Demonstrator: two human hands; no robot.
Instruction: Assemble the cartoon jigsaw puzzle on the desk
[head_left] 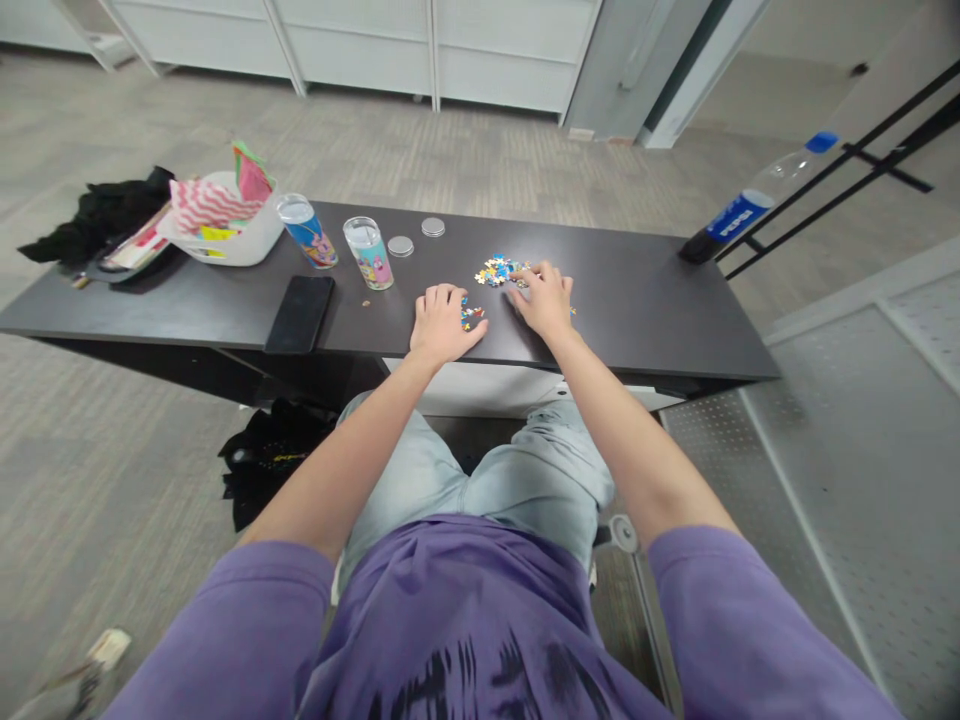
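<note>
A small pile of colourful jigsaw puzzle pieces (495, 270) lies on the dark desk (645, 310). My right hand (546, 302) is at the pile's right edge, its thumb and fingers apart and fingertips at the pieces. Palm down on the desk, my left hand (441, 322) has its thumb spread away from the fingers. A smaller group of puzzle pieces (471, 314) shows between that thumb and fingers, partly covered. A few bits peek out to the right of my right hand. I see nothing gripped in either hand.
Two clear-topped cans with cartoon prints (369, 255) (309, 232) stand left of the pile, near two silver lids (400, 246) (433, 227). A black phone (300, 314), a white basket (225, 245) and a black cloth item (105, 225) are further left. A Pepsi bottle (739, 215) stands at the right end.
</note>
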